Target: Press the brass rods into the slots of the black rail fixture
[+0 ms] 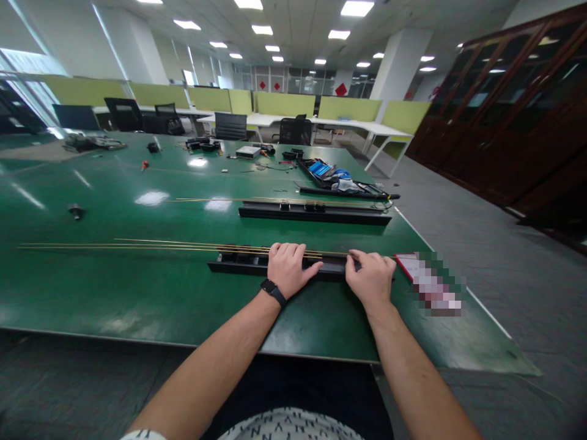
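- Right now I'm pressing both hands onto the black rail [238, 263], which is lying flat near the front edge of the green table [114, 293].
- It's looking rigid and fairly light — a long plastic housing, I'm judging — so holding it near the middle and one end seems best.
- Thin brass rods [137, 246] are running out of the rail's left end; they're likely bending easily, so I'm keeping off them.
- My left hand [288, 267] is lying palm down, fingers curled over the rail's far edge.
- My right hand [372, 278] is gripping the rail's right end — fingers bent, wrist straight.
- A second rail [316, 212] is sitting beyond the first one.
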Available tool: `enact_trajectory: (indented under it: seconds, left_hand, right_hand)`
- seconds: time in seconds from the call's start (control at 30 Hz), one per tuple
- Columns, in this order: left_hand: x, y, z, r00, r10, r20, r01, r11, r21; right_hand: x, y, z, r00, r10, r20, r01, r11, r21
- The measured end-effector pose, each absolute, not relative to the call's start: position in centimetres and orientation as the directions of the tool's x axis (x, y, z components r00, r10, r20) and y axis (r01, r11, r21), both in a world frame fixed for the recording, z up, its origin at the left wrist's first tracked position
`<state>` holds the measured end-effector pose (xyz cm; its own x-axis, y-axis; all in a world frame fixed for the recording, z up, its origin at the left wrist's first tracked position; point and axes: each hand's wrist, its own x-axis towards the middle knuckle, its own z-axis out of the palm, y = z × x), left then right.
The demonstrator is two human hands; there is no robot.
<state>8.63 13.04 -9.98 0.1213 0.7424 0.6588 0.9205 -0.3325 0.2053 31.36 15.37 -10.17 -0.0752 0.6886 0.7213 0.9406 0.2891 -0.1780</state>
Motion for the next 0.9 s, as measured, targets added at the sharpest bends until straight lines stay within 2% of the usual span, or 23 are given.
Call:
enact_trajectory:
  seconds: [0.27, 0.47, 0.57, 0.73, 0.9]
  left_hand:
    - [8.7, 13.1, -10.0, 0.12, 0.725, 0.679, 0.922, -0.335, 0.195]
    - [8.7, 13.1, -10.0, 0.12, 0.717, 0.686, 0.923, -0.336, 0.19]
    - [8.7, 13.1, -10.1, 0.12, 0.716, 0.688, 0.923, -0.335, 0.188]
    - [8.7, 13.1, -10.0, 0.124, 0.719, 0.683, 0.924, -0.334, 0.184]
    - [8.7, 13.1, -10.0, 0.128, 0.719, 0.683, 0.927, -0.332, 0.176]
  right_hand:
    - [32.4, 15.8, -10.2, 0.136, 0.716, 0.684, 0.953, 0.094, -0.288]
    - [32.5, 15.8, -10.1, 0.18, 0.743, 0.644, 0.951, 0.037, -0.308]
    - [32.2, 15.8, -10.3, 0.101, 0.728, 0.678, 0.957, 0.115, -0.266]
    - [30.9, 15.4, -10.5, -0.21, 0.673, 0.709, 0.896, 0.422, -0.135]
    - [30.7, 15.3, -10.4, -0.179, 0.663, 0.727, 0.897, 0.413, -0.156]
